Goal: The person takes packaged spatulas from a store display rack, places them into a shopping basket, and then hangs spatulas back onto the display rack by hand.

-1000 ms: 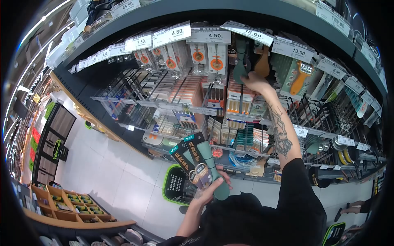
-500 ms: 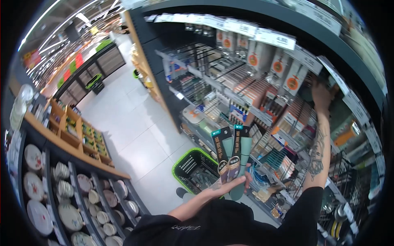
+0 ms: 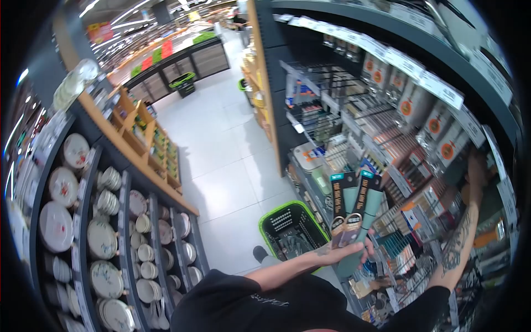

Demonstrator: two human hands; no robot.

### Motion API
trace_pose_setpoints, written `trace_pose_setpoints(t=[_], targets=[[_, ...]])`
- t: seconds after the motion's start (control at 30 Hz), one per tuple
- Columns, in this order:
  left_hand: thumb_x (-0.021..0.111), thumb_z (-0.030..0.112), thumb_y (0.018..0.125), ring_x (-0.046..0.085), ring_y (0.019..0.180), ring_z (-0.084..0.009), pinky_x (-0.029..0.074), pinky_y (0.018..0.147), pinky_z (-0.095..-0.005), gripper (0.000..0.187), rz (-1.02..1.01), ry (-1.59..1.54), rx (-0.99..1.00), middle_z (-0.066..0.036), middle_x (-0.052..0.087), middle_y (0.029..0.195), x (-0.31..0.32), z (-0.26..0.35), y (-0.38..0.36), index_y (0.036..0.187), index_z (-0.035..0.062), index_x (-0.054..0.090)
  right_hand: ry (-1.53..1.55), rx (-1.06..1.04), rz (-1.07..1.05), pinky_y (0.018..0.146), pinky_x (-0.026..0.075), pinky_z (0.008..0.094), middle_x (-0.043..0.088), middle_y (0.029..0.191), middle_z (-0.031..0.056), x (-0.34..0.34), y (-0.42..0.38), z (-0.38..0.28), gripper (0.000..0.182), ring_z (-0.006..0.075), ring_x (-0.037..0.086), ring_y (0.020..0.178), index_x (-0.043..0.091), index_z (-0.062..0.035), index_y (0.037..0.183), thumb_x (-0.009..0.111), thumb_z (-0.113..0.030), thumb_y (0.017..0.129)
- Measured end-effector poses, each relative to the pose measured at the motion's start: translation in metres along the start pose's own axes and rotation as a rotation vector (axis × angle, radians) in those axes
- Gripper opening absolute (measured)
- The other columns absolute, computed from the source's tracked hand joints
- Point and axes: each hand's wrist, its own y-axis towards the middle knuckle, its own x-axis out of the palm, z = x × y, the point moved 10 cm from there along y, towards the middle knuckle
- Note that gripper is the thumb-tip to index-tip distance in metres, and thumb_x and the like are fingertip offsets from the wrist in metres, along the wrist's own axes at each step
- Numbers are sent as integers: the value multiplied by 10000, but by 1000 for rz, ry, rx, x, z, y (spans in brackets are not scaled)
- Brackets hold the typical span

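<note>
My left hand [image 3: 357, 252] is closed around two carded packs [image 3: 351, 213] with black, teal-topped header cards and sage-green contents, held upright in front of my body. The exact kind of item in them is not readable. On the right, my right hand [image 3: 475, 171] reaches deep among goods hanging under the price-tag rail, beside white packs with orange round labels [image 3: 449, 149]. Shadow and the hanging goods hide its fingers. A black basket with a green rim [image 3: 264, 232] stands on the floor beyond my left forearm and contains dark, clear-wrapped items.
Wire hooks with hanging kitchenware packs [image 3: 381, 133] fill the shelf ahead and right. Left of the aisle, racks carry plates [image 3: 103, 238] and stacked bowls [image 3: 148, 270]. Tiled floor [image 3: 221, 182] runs between them. Another green-rimmed basket [image 3: 182, 84] stands farther off, near produce bins.
The view has swung left, so the shelf and both hands appear farther right. My left hand keeps hold of the packs; my right hand stays reaching into the shelf.
</note>
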Motion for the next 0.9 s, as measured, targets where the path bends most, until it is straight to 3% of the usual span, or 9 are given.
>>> trace_pose_setpoints(t=[0.03, 0.37, 0.4, 0.43, 0.47, 0.5, 0.6, 0.67, 0.9], targets=[[536, 310, 1008, 619, 827, -161, 568, 686, -331, 545, 25, 6, 20, -128, 588, 1059, -3, 4, 1, 1406, 26, 295, -132, 248, -527, 1023, 352, 636, 688, 1012, 269, 22, -8, 18, 721, 426, 671, 935, 607, 96, 1204, 364, -539, 964], [572, 411, 972, 646, 858, -222, 593, 726, -384, 598, -38, -160, -4, -127, 554, 1070, 4, 8, 22, 1358, 40, 304, 3, 129, -692, 1018, 388, 510, 526, 1332, 235, -71, -52, -17, 489, 367, 515, 1223, 436, -79, 1411, 429, -358, 1009], [576, 402, 971, 651, 874, -233, 591, 735, -394, 595, -26, -146, 8, -128, 557, 1069, 4, 14, 24, 1357, 35, 311, 335, 91, -296, 928, 449, 433, 566, 1239, 287, -125, -68, -36, 486, 410, 565, 1135, 551, -18, 1265, 509, -409, 980], [581, 394, 970, 655, 890, -245, 590, 745, -403, 591, -19, -134, 11, -129, 559, 1069, 5, 20, 26, 1356, 31, 318, 257, 197, -571, 800, 498, 460, 645, 995, 283, -155, -87, -64, 443, 437, 631, 957, 621, 6, 1106, 554, -409, 965], [583, 384, 971, 658, 926, -267, 585, 760, -423, 581, -61, -163, 10, -134, 567, 1082, 6, 20, 31, 1352, 24, 333, 509, 178, -438, 683, 506, 460, 635, 765, 248, -212, -100, -112, 372, 430, 651, 760, 644, 23, 961, 557, -339, 975], [587, 387, 969, 658, 973, -281, 573, 809, -446, 586, -67, -160, 23, -140, 575, 1100, 7, 24, 34, 1353, 22, 338, 725, 264, -529, 611, 449, 380, 606, 738, 195, -231, -127, -138, 245, 212, 562, 634, 613, 11, 930, 558, -225, 967], [618, 268, 962, 662, 1022, -270, 570, 859, -389, 486, 32, -155, 31, -139, 598, 1131, -9, 24, 43, 1328, 9, 431, 1085, 361, -722, 563, 466, 257, 636, 706, 19, -235, -228, -197, 130, 73, 586, 624, 623, -27, 961, 656, -147, 922], [630, 279, 951, 634, 1094, -288, 541, 922, -408, 563, 34, -83, 2, -160, 592, 1183, -14, 14, 54, 1377, -4, 394, 1458, 693, -821, 559, 452, 221, 613, 683, 22, -218, -297, -226, 199, 53, 578, 611, 545, -17, 950, 717, -93, 888], [589, 286, 972, 620, 1120, -318, 511, 967, -441, 590, 15, 100, -60, -197, 562, 1268, 4, -10, 65, 1420, -11, 346, 1659, 1057, -624, 436, 366, 216, 546, 621, -18, -209, -329, -205, 266, 33, 483, 484, 494, -19, 1066, 696, -39, 895]])
